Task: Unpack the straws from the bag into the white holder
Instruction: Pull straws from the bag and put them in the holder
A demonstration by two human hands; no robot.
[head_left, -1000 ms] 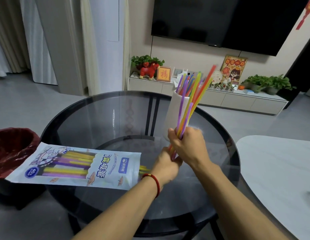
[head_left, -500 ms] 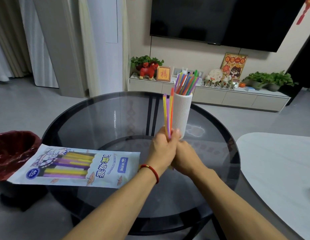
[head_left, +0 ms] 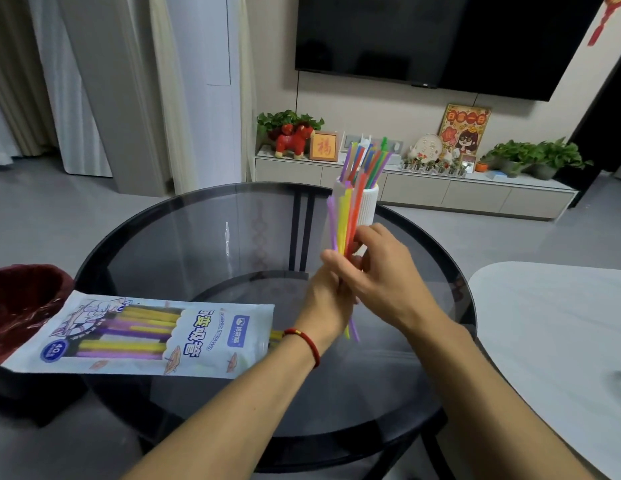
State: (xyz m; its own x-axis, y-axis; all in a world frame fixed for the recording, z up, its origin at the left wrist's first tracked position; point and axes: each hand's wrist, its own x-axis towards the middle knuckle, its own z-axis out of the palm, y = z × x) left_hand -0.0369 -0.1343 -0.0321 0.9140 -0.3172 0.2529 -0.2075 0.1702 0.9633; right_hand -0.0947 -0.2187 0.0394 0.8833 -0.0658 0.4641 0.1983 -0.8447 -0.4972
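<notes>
A white ribbed holder (head_left: 368, 209) stands on the round glass table (head_left: 184, 244), with several coloured straws sticking out of its top. In front of it I hold an upright bundle of purple, yellow and orange straws (head_left: 345, 216). My left hand (head_left: 328, 299) grips the bundle low down; its ends poke out below. My right hand (head_left: 378, 268) curls round the same bundle from the right, fingers across it. The straw bag (head_left: 139, 337) lies flat at the table's left edge, with more yellow and purple straws inside.
A dark red bin (head_left: 21, 303) stands left of the table, under the bag's end. A white table (head_left: 558, 334) fills the right side. A TV console with plants and ornaments (head_left: 423, 188) runs along the back wall.
The bundle was first in my right hand, tilted right, then passed upright to my left. Now my right hand has risen from beneath to wrap around the bundle beside the left.
</notes>
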